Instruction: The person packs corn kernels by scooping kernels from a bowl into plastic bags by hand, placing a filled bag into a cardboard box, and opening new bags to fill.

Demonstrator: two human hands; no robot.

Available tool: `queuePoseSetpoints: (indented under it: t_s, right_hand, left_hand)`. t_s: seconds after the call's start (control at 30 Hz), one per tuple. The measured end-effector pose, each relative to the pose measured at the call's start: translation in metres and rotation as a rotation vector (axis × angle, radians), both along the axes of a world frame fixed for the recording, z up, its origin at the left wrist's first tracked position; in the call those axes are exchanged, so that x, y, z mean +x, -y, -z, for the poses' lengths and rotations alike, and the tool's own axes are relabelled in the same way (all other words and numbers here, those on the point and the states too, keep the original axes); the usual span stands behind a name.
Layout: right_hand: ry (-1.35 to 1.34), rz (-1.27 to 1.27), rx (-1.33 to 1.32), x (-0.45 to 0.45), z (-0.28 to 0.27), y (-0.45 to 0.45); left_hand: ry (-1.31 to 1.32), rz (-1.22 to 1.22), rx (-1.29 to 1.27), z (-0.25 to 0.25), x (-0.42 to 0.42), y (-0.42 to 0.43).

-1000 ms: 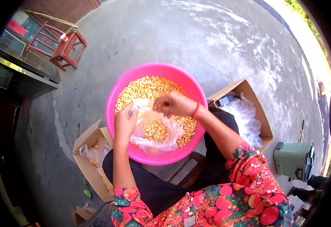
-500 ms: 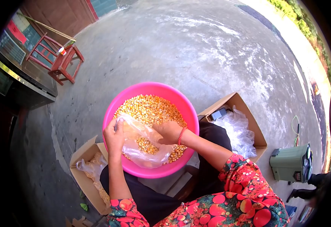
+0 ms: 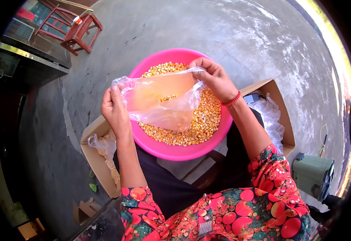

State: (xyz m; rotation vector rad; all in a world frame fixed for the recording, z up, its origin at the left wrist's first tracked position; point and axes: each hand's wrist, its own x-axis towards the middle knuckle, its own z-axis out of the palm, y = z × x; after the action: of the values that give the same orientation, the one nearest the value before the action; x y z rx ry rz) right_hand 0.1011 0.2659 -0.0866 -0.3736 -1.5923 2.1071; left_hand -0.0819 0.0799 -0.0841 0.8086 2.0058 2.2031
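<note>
A clear plastic bag (image 3: 155,94) is stretched between my two hands over a pink basin (image 3: 159,152) of yellow corn kernels (image 3: 207,116). My left hand (image 3: 116,110) pinches the bag's left corner, with fingers closed. The bag's right corner is gripped by the fingers of my right hand (image 3: 215,80), which has a red band at the wrist. Some kernels show through the middle of the bag, whose lower part hangs down over the corn.
On the left, a cardboard box (image 3: 90,150) holds kernels and plastic. Another box (image 3: 290,128) with clear bags (image 3: 270,116) stands on the right, near a green bin (image 3: 312,174). A red chair (image 3: 77,34) bearing a cup stands at upper left.
My right hand has come up out of the corn and moved to the bag's right corner. The bag is now spread wide and lifted between both hands. The view has also shifted.
</note>
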Motion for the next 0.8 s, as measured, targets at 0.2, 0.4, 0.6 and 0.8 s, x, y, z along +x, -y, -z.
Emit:
queuePoseSetpoints:
  t_s: [0.2, 0.4, 0.6, 0.8]
  right_hand:
    - [-0.298, 0.064, -0.086, -0.002, -0.007, -0.005]
    - [-0.293, 0.078, -0.110, -0.002, -0.001, -0.017]
    - [-0.200, 0.006, -0.203, 0.006, -0.006, -0.016]
    - [0.073, 0.306, 0.237, 0.006, 0.004, -0.023]
  left_hand:
    - [0.221, 0.027, 0.110, -0.026, 0.020, 0.003]
    - [0.296, 0.444, -0.009, -0.021, 0.037, 0.002]
    - [0.301, 0.442, 0.137, -0.012, 0.036, -0.006]
    - [0.585, 0.415, 0.378, -0.014, 0.018, 0.005]
